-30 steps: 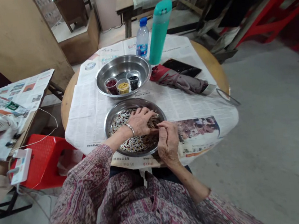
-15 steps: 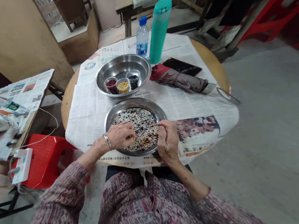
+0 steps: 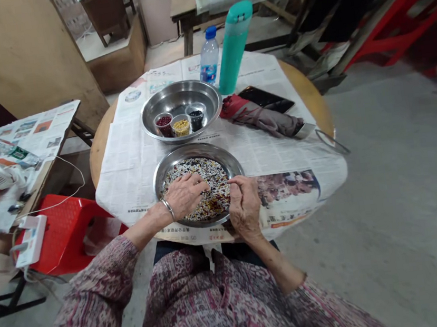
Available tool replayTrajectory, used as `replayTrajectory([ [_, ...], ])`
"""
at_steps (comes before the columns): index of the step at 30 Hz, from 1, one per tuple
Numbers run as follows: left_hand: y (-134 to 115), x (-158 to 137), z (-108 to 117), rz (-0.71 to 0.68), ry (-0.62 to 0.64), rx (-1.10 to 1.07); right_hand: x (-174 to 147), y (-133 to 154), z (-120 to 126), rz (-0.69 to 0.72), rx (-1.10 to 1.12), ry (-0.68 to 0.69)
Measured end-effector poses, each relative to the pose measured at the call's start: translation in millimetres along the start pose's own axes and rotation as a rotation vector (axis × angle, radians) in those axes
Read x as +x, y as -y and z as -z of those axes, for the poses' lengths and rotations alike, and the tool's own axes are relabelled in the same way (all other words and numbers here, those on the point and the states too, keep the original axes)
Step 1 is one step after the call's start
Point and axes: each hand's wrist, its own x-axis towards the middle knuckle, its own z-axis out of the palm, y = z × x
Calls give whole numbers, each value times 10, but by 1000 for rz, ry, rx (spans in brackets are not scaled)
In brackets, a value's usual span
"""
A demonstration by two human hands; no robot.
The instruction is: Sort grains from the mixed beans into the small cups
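Mixed white, dark, yellow and reddish grains or beans (image 3: 215, 185) cover the bottom of a shallow round metal plate (image 3: 159, 177). My left hand (image 3: 185, 194), with a bracelet at the wrist, lies palm down over the mix, its fingers reaching right and apart; its fingertips are partly hidden. At the plate's right rim, my right hand (image 3: 244, 205) is closed around the edge. Beyond the plate stands a deeper metal basin (image 3: 170, 96). In it are three clear cups: one of dark red beans (image 3: 164, 126), one of yellow ones (image 3: 181, 127), one of black ones (image 3: 196, 118).
Newspaper (image 3: 123, 162) covers the round table. Behind the basin stand a plastic bottle (image 3: 209, 58) and a teal bottle (image 3: 234, 50). A folded umbrella (image 3: 262, 116) and a black phone (image 3: 268, 98) lie to the right. A red stool (image 3: 72, 224) is at the left.
My left hand has moved a little right over the grains, and its curled fingers have stretched out. My right hand stays at the plate's rim.
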Motion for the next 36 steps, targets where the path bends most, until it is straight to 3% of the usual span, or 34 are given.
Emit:
replayTrajectory([
  [10, 74, 368, -39, -117, 162, -268, 4, -4, 0, 12, -24, 6],
  [15, 119, 97, 28, -146, 143, -355, 5, 1, 0, -1, -16, 11],
  [19, 89, -157, 38, -182, 199, -321, -3, 1, 0, -10, -9, 18],
  [23, 59, -194, -46, -200, 226, -266, -7, -4, -2, -4, -13, 22],
  [26, 85, -103, -112, -107, 195, -202, -5, -8, -5, -6, -17, 23],
  [31, 140, 70, -73, -7, 17, -194, 2, -9, -11, 3, -19, 17],
  [34, 103, 166, -31, -48, -29, -203, 4, 0, -12, -6, -13, 15],
  [36, 46, 245, -42, -108, 6, -185, 4, 3, -12, -14, -12, 14],
])
